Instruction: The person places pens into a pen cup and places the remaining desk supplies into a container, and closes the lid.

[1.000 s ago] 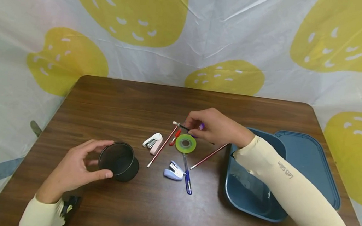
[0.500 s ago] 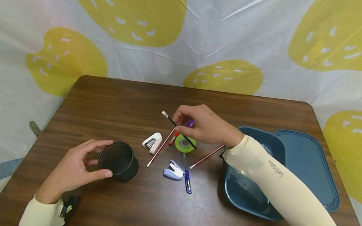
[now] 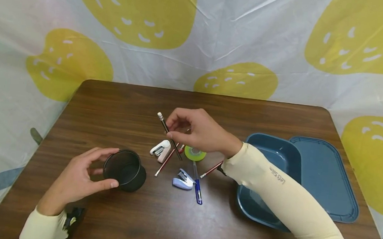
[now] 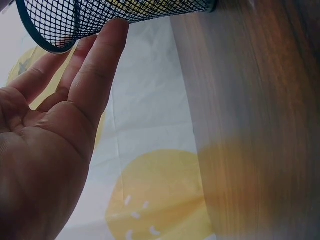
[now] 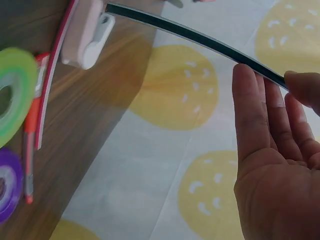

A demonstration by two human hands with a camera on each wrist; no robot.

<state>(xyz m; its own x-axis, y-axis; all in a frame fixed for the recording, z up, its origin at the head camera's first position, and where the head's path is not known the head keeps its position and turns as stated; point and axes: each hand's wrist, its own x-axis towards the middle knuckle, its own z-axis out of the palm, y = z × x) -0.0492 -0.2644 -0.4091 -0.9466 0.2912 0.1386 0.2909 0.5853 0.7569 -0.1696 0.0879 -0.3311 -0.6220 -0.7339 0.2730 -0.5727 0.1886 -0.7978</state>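
Note:
My left hand (image 3: 80, 176) holds a black mesh pencil cup (image 3: 124, 171) at the left of the table, thumb and fingers at its side. In the left wrist view, fingertips touch the mesh of the cup (image 4: 95, 17). Between thumb and fingers of my right hand (image 3: 202, 129) is a black pencil (image 3: 163, 121), its white eraser end up and its other end tilted down to the right. It is raised above a pink-and-white stapler (image 3: 160, 149) and a red pencil (image 3: 164, 166). The right wrist view shows the same black pencil (image 5: 190, 33) pinched near one end.
Around the table's middle lie a green tape roll (image 3: 195, 155), a blue stapler (image 3: 182, 182), a blue pen (image 3: 198, 192) and another red pencil (image 3: 212, 169). A red pen (image 5: 31, 130) and purple tape roll (image 5: 11, 185) lie nearby. Rightward are a blue bin (image 3: 273, 150) and its lid (image 3: 325, 179).
My right hand has lifted the black pencil and carried it leftward towards the cup, the pencil turning steeper. The left hand and cup have stayed put.

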